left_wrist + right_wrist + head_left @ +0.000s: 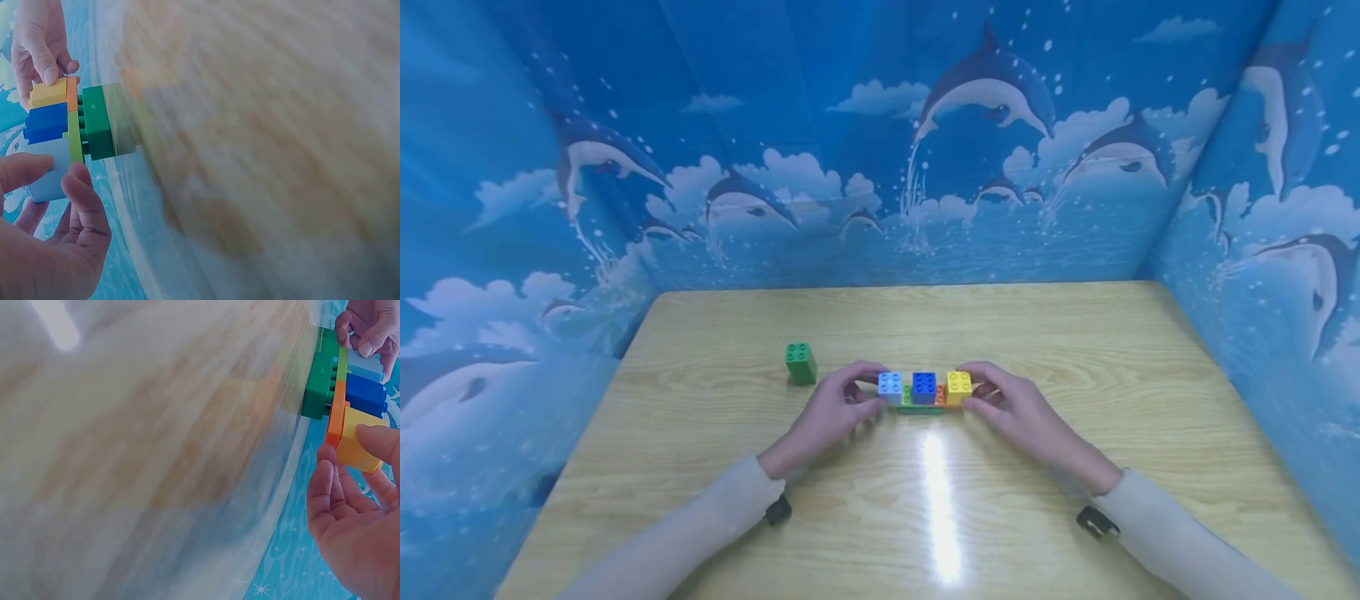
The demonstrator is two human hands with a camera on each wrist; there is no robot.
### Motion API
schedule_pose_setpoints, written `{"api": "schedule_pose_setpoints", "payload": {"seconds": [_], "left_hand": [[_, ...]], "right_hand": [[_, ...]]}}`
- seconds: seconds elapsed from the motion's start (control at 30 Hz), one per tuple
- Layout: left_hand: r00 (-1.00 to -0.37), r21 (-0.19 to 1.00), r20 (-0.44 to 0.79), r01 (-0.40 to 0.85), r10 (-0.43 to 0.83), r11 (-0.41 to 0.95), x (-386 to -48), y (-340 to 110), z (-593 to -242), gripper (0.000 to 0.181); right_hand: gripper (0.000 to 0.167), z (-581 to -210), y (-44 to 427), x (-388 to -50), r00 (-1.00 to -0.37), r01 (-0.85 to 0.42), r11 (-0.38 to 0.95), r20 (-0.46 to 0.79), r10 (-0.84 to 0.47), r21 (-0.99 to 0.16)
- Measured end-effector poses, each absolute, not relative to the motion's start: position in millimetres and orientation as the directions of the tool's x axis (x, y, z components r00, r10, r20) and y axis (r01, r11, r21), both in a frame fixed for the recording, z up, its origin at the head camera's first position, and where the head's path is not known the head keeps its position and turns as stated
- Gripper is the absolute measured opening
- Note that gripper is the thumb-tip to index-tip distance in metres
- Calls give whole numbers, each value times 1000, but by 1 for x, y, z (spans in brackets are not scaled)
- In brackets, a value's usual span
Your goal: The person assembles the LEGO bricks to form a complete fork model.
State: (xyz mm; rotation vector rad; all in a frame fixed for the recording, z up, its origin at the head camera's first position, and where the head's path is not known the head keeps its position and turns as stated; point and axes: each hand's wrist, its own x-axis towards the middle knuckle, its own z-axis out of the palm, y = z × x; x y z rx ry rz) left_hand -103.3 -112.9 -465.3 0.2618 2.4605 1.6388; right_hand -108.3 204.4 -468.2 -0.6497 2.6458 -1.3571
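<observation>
A row of blocks is held near the middle of the bench (700,408). The light blue block (890,390) is clamped between thumb and fingers of the left hand (832,407); the yellow block (958,390), at the right end, is likewise clamped by the right hand (1021,408). The blue block (924,390) between them is untouched. Beneath, the lime plate (75,137) and orange plate (336,415) lie end to end above the green base (98,122), whose studs are exposed in a narrow gap; full seating is judged not yet reached. For a sound joint, the studs should be aligned with the plates' undersides, both ends held level, and even pressure applied straight down. Since the base is overhung at left and right, the row could be tipped, or the plates parted at their seam, by unequal force. The green block (802,364) is left standing apart, to the far left.

In the head view, the base is reduced to a thin near strip. The undersides of the plates are hidden, so stud engagement cannot be confirmed. Some fingertips are masked by the end blocks. In both wrist views the bench is blurred.
</observation>
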Motion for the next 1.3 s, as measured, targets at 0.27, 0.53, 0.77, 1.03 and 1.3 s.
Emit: {"api": "schedule_pose_setpoints", "payload": {"seconds": [0.27, 0.53, 0.77, 1.03, 1.3], "left_hand": [[-966, 919, -55, 51, 253, 391, -104, -115, -465, 46], [-958, 903, -41, 85, 282, 421, -105, -116, -465, 47], [-943, 900, -39, 111, 331, 421, -110, -108, -466, 54], [-936, 930, -47, 86, 348, 357, -118, -94, -465, 48], [-931, 942, -46, 80, 361, 326, -120, -90, -466, 40]], "right_hand": [[49, -472, 204, -110, -900, -338, 505, 117, -420, -794], [54, -470, 203, -109, -897, -338, 535, 94, -431, -774], [57, -462, 193, -114, -894, -328, 500, 92, -438, -801], [46, -460, 178, -120, -886, -321, 431, 107, -451, -843], [39, -462, 172, -121, -885, -293, 405, 86, -458, -866]]}}
